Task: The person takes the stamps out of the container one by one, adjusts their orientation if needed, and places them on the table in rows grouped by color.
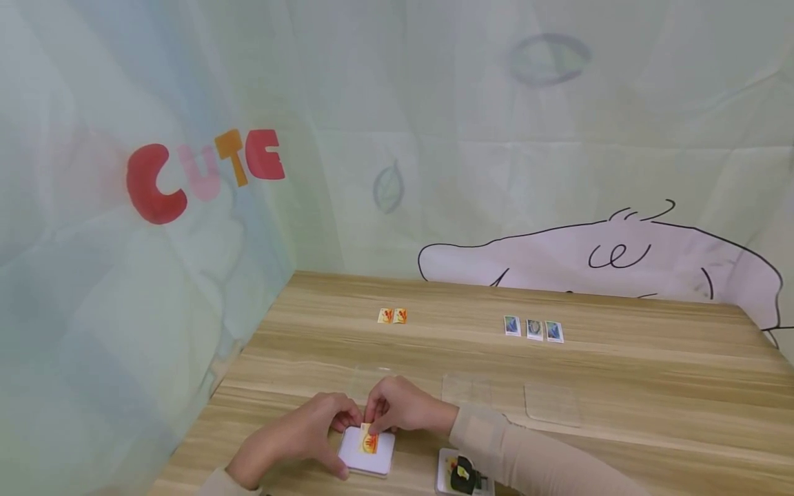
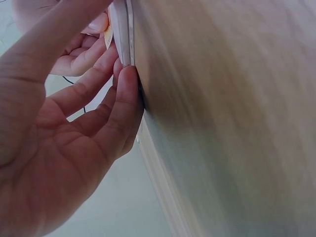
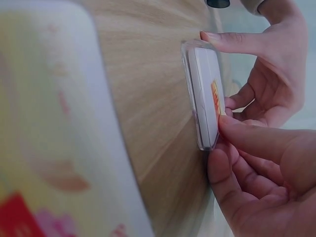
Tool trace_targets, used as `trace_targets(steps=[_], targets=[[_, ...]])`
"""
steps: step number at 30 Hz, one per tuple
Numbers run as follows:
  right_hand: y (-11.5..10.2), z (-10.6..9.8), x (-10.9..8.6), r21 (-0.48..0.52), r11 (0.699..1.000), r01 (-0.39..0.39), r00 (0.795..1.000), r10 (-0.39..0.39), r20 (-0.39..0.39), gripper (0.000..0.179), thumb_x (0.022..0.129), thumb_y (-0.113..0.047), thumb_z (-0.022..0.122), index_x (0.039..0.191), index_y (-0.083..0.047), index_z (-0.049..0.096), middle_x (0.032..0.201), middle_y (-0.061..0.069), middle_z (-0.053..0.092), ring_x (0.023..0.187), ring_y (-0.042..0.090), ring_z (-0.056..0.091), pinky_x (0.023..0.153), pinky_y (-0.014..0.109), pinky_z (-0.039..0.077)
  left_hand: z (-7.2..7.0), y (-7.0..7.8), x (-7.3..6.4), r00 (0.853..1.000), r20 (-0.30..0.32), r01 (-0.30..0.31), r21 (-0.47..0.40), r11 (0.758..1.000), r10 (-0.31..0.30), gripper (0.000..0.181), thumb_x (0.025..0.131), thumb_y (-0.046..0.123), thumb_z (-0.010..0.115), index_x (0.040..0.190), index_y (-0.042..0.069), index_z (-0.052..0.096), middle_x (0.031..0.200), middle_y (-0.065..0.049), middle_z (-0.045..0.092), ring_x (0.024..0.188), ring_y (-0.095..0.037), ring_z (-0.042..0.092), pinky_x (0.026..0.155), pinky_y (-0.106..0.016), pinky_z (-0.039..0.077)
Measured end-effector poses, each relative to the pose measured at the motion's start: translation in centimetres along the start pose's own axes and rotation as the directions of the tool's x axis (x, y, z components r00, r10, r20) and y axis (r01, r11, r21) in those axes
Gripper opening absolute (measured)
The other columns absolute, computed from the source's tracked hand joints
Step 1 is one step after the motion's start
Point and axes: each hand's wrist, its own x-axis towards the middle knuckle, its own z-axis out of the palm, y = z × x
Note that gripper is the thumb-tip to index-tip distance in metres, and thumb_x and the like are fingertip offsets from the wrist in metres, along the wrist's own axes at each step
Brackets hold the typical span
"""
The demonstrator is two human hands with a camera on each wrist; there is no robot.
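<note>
A white square stack in a clear shallow case (image 1: 380, 466) lies on the wooden table before me. My left hand (image 1: 300, 435) spans its left side, with the thumb at the near corner and the fingers at the far edge. On the white top lies a small orange and yellow stamp-like piece (image 1: 369, 444). My right hand (image 1: 403, 405) pinches this piece at its far end, thumb on top. The right wrist view shows the thumb pressed on the stamp-like piece (image 3: 215, 98); the right fingertips behind the case are partly hidden.
Two orange stamp-like pieces (image 1: 400, 316) lie farther back on the table (image 1: 322, 337). To their right are three bluish ones (image 1: 535, 329). Clear plastic squares (image 1: 552, 404) lie in a row. Under my right forearm sits a picture-topped case (image 1: 443, 475) bearing a black object (image 1: 462, 477).
</note>
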Motion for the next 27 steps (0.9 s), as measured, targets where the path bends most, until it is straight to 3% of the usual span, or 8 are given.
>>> trace_targets(steps=[27], targets=[[0.34,-0.17,0.21,0.031,1.000,-0.003,1.000,0.002,0.029,0.010,0.080,0.011,0.076,0.078,0.003,0.070,0.063,-0.002,0.061,0.049,0.006,0.050,0.044,0.015,0.041,0.05,-0.34,0.09,1.000,0.006,0.021,0.000,1.000,-0.021,0.057,0.060,0.020,0.097,0.106,0.007,0.064,0.101,0.004,0.061,0.090,-0.004,0.058,0.082,-0.026,0.052]])
